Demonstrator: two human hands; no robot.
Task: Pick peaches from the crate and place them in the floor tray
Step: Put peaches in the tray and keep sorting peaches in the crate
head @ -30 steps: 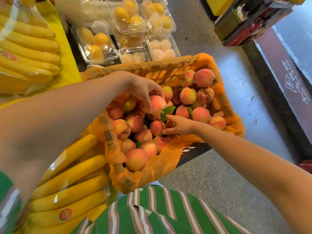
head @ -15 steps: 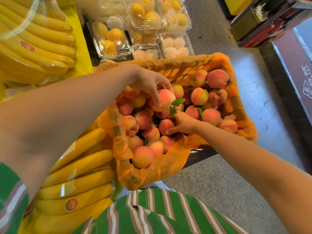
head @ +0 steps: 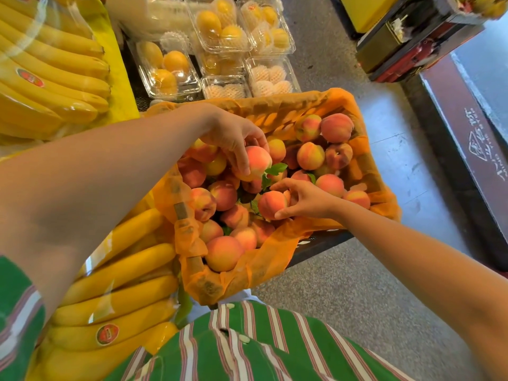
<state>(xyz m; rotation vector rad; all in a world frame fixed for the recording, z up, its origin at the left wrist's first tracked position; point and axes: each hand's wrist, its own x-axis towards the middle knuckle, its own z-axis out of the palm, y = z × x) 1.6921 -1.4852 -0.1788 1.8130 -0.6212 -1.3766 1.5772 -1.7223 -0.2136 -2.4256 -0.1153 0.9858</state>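
Over orange-lined crate [head: 277, 105]: left hand [head: 233, 136] grips pink-yellow peach [head: 258, 160]; right hand [head: 308, 199] grips orange-red peach [head: 270, 204].

Speckled grey floor [head: 357, 298], bananas [head: 55, 70] left, clear fruit boxes [head: 220, 31] beyond.

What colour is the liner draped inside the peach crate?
Orange: a thin, slightly see-through liner, seen best in the head view, the only one.
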